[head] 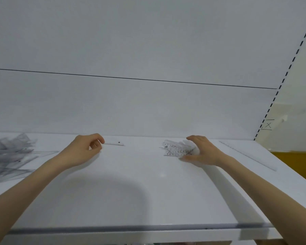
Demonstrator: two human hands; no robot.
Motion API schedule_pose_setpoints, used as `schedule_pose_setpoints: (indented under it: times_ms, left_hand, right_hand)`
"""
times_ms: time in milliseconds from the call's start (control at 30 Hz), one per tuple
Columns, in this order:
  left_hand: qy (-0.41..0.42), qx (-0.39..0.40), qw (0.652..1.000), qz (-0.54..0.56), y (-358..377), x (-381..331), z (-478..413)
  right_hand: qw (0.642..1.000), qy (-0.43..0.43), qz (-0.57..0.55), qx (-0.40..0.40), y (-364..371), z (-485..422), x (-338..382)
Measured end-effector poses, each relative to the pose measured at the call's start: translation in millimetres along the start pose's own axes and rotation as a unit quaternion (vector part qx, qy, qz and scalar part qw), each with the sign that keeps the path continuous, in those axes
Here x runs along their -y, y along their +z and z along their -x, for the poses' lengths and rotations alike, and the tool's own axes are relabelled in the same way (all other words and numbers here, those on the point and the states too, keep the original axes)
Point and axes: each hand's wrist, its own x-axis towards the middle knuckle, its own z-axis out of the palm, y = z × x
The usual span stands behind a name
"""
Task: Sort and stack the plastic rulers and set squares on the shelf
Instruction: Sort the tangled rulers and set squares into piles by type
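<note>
Likely a shop: a white display shelf [131,183] with a clear front lip [131,228], a slotted upright [289,68] and a plain back panel [131,103].

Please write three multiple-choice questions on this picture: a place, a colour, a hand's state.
1. Where does the long clear plastic ruler lie?
A. far right of the white shelf
B. far left
C. centre

2. What colour is the dot on the short clear plastic ruler?
A. red
B. black
C. green

3. What does the left hand do?
A. lies flat
B. pinches the short ruler's end
C. points up

Answers: 1 A, it lies beyond the right hand; 2 B, the dot is dark; 3 B, curled fingers meet its end.
</note>
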Motion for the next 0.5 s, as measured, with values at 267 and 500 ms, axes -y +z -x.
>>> schedule_pose_setpoints:
  times_ms: [267,500]
  left_hand:
    - [-0.009,0.031,0.924,-0.380,-64,30,43]
    - [-0.088,-0.026,0.927,-0.363,-146,103,107]
  right_hand:
    - [0.986,-0.154,0.053,-0.040,16,-20,93]
    - [0.970,-0.235,0.047,-0.044,44,-51,224]
